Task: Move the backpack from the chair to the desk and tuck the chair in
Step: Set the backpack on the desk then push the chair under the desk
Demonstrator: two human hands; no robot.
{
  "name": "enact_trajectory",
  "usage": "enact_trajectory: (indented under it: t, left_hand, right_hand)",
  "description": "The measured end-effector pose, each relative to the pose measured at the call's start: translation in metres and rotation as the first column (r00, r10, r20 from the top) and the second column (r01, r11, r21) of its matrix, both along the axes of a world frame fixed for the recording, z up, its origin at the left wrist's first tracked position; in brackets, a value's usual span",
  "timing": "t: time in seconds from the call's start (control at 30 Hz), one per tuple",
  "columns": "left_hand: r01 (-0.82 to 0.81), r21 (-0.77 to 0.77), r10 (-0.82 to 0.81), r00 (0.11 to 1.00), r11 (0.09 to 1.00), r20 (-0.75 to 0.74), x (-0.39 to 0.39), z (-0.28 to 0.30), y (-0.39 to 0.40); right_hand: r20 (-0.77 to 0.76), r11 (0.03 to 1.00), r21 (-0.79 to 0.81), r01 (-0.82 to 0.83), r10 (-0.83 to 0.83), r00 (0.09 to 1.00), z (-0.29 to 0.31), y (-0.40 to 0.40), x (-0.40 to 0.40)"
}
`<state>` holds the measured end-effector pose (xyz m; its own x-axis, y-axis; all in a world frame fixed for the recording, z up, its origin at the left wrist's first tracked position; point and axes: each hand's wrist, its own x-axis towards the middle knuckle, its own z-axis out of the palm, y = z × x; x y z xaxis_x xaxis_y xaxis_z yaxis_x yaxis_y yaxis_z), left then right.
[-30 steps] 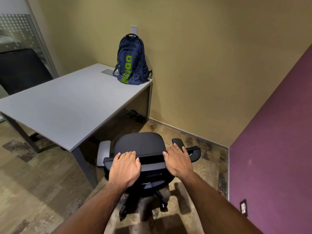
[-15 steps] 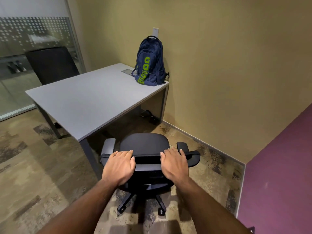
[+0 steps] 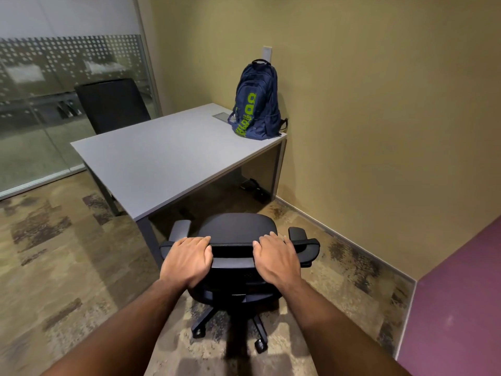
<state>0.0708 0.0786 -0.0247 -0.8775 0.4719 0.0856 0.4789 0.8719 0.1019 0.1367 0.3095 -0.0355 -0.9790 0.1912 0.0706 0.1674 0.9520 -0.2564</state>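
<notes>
Both hands, left [image 3: 187,260] and right [image 3: 276,257], curled over chair [image 3: 238,232] backrest, seat short of table [image 3: 162,158] edge. Backpack [image 3: 256,103] at one o'clock on table. Probably rolls easily; push from the top rail.

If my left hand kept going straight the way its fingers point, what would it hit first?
Probably the chair, its left armrest just ahead of the left hand; depth is unclear.

The fingertips of both hands curl over the chair [image 3: 238,226] back, out of sight. Dark items [image 3: 253,189] under the desk [image 3: 162,158] are too dim to identify. Both forearms are cut off at the near edge.
</notes>
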Motion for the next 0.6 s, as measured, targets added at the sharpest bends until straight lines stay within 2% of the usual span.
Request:
enact_trajectory:
  t: [0.13, 0.33, 0.6]
  left_hand:
    - [0.005, 0.002, -0.005, 1.0, 1.0, -0.003, -0.004, 0.0, 0.002]
    - [-0.005, 0.003, 0.005, 1.0, 1.0, -0.002, -0.013, 0.0, 0.005]
    - [-0.01, 0.015, 0.01, 1.0, 1.0, 0.015, -0.031, 0.002, 0.015]
  right_hand:
    - [0.049, 0.983, -0.056, -0.173, 0.176, 0.983, 0.005, 0.021, -0.001]
    - [-0.084, 0.986, 0.121, -0.117, 0.128, 0.988, 0.007, 0.019, -0.007]
    - [-0.084, 0.981, 0.123, -0.152, 0.162, 0.983, 0.006, 0.035, -0.035]
